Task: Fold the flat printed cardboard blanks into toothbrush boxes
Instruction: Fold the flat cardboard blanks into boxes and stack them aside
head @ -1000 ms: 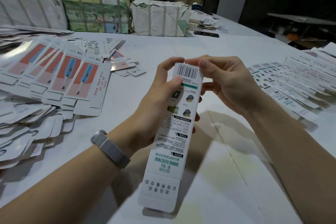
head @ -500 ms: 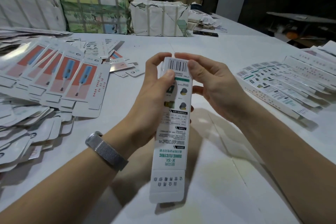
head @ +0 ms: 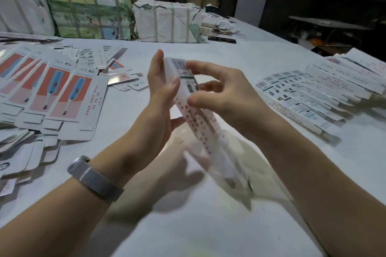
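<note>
On the tabletop [head: 208, 225], flat blanks [head: 52, 89] lie spread at the left and folded boxes [head: 313, 94] lie in a row at the right. Between them, above the tabletop, the left hand [head: 158, 98] and right hand [head: 227, 94] hold one box [head: 194, 115]. Wrapped bundles [head: 129, 12] stand behind, along the far edge.

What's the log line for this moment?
step: folding box | left hand: holds box top | right hand: pinches box | lower end: motion-blurred | blanks: left | finished boxes: right
</note>
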A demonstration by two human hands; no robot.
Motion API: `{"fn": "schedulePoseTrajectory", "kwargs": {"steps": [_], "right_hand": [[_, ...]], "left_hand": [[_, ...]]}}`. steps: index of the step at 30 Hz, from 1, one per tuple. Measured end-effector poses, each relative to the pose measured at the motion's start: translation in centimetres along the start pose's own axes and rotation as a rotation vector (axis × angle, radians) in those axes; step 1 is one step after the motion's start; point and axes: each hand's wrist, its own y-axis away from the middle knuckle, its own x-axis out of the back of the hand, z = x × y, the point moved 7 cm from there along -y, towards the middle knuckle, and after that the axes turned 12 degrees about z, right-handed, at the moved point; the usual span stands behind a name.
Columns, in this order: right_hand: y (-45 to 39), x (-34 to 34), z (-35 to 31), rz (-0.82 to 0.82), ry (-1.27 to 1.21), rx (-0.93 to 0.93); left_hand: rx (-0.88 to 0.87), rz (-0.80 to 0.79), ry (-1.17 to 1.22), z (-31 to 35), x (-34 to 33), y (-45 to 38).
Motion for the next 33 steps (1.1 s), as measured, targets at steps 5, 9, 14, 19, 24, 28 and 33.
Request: {"fn": "schedulePoseTrajectory", "kwargs": {"steps": [5, 9, 14, 19, 24, 28, 33], "right_hand": [[-2.4, 10.0, -1.1, 0.457, 0.374, 0.083], [-3.8, 17.7, 3.3, 0.638, 1.002, -0.124], [-4.5, 19.6, 10.3, 0.412, 1.085, -0.490], [-5.7, 15.3, 6.0, 0.481, 1.063, 0.010], [-2.3, 4.1, 2.4, 0.210, 0.059, 0.016], [0.2, -2.3, 2.2, -0.069, -0.472, -0.204], [0.8, -3.1, 3.3, -0.117, -0.577, -0.279]], "left_hand": [[0.181, 0.065, 0.015, -1.7, 0.7, -0.7], [0.162, 0.104, -0.020, -2.6, 1.5, -1.4], [0.156, 0.131, -0.077, -3.6, 2.3, -1.6], [0.103, 0.208, -0.204, -2.9, 4.3, -1.9], [-0.070, 0.141, -1.257, -3.0, 8.1, -3.2], [0.322, 0.143, -1.677, -5.3, 14.2, -3.2], [0.145, 0.070, -1.677, -3.7, 12.3, -3.2]]}}
